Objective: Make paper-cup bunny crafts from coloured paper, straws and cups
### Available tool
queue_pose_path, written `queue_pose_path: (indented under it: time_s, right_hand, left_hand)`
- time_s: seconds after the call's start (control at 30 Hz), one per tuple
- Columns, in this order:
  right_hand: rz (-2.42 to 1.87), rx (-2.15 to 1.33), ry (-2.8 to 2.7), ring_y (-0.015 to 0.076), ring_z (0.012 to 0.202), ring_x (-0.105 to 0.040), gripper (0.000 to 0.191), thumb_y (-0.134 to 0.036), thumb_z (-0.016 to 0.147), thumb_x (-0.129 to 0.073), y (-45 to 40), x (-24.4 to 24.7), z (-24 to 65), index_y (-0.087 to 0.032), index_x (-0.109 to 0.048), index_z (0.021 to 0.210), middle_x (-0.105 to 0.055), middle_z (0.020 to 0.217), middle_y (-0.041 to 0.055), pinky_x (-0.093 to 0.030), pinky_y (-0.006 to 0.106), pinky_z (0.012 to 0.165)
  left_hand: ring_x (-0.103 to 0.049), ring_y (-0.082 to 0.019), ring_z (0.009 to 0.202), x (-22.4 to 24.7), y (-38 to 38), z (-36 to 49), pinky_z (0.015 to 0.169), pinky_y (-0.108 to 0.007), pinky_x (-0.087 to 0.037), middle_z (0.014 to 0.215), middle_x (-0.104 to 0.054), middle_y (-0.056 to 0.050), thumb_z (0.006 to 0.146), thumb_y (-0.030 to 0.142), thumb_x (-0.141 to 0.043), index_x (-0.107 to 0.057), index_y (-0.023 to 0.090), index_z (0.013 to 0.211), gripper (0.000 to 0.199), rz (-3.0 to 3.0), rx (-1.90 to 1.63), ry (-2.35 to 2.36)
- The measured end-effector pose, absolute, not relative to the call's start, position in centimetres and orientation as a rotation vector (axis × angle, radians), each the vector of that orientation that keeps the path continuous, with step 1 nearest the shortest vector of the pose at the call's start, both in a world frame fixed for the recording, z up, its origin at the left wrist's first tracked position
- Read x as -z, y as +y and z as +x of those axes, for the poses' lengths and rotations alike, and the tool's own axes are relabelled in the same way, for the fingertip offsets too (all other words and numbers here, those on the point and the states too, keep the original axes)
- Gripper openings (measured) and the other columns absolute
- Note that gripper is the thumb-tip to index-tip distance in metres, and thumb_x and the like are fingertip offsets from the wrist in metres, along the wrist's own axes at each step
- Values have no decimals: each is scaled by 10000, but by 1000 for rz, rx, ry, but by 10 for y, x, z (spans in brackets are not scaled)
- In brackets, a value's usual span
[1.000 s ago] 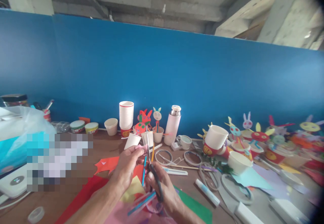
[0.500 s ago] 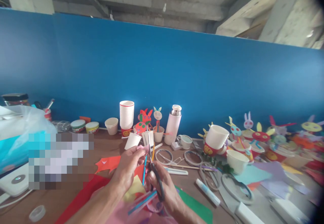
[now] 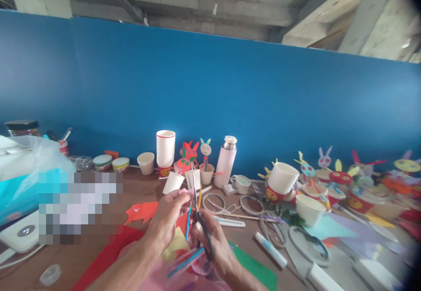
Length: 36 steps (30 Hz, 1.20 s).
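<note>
My left hand (image 3: pixel 168 212) is closed, pinching a small piece of pink paper (image 3: pixel 187 192) between thumb and fingers. Black-handled scissors (image 3: pixel 204 232) are gripped in my right hand (image 3: pixel 217 243), with the blades pointing up and away from me beside the pink paper. Whether the blades touch the paper I cannot tell. Under and around both hands lie yellow paper (image 3: pixel 175 246), red paper (image 3: pixel 113 251), green paper (image 3: pixel 256 267) and a clear wrap with blue strips in it. Orange cut paper (image 3: pixel 141 212) is left of my left hand.
Behind the hands stand a stack of paper cups (image 3: pixel 165 150), a pink thermos (image 3: pixel 225 164) and paper-cup rabbit figures (image 3: pixel 205 148). To the right are a glue stick (image 3: pixel 271 250), a utility knife (image 3: pixel 230 222), tape rolls and more cups. A plastic bag (image 3: pixel 29 168) lies left, and a blue partition (image 3: pixel 210 80) rises behind.
The view has shifted very slightly, so the things appear a little further right. Both hands, the pink paper and the scissors keep nearly the same pose.
</note>
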State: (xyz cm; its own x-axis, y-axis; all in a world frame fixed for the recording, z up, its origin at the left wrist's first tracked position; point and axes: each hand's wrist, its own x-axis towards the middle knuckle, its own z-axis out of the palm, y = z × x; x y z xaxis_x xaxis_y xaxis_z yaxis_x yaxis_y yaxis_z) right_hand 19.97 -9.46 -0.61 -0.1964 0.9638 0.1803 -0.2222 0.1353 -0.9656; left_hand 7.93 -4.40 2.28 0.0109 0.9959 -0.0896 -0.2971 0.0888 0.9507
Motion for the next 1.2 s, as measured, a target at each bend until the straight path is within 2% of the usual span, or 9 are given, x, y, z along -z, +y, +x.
queue_pose_path:
  time_s: [0.23, 0.63, 0.87, 1.2]
  right_hand:
    - [-767, -1372, -1247, 87, 484, -360, 459, -572, 687, -668, -90, 11, 199, -168, -531, 857, -440, 532, -55, -300, 202, 471]
    - [-818, -1366, -1223, 68, 442, -355, 504, -615, 631, -684, -93, 9, 199, -161, -534, 790, -439, 504, -66, -313, 194, 452]
    - [-827, -1365, -1230, 68, 426, -377, 511, -614, 637, -682, -91, 10, 200, -157, -530, 809, -456, 502, -64, -328, 193, 444]
    - [-834, -1376, -1254, 66, 419, -392, 530, -616, 641, -677, -90, 10, 201, -137, -525, 810, -462, 483, -63, -329, 187, 435]
  left_hand:
    - [-531, -122, 622, -23, -46, 79, 623, -249, -407, 637, -614, 1, 586, 291, -690, -690, 140, 671, 173, 908, -1282, 1033]
    - [-536, -127, 658, -23, -43, 79, 649, -262, -409, 659, -627, -6, 606, 280, -677, -691, 137, 696, 170, 896, -1275, 1015]
    - [-538, -125, 634, -24, -41, 76, 649, -264, -402, 628, -619, 0, 616, 281, -676, -685, 137, 676, 157, 933, -1242, 989]
    - [-566, -131, 663, -28, -44, 72, 688, -279, -416, 686, -652, -23, 616, 255, -669, -675, 116, 716, 172, 924, -1205, 962]
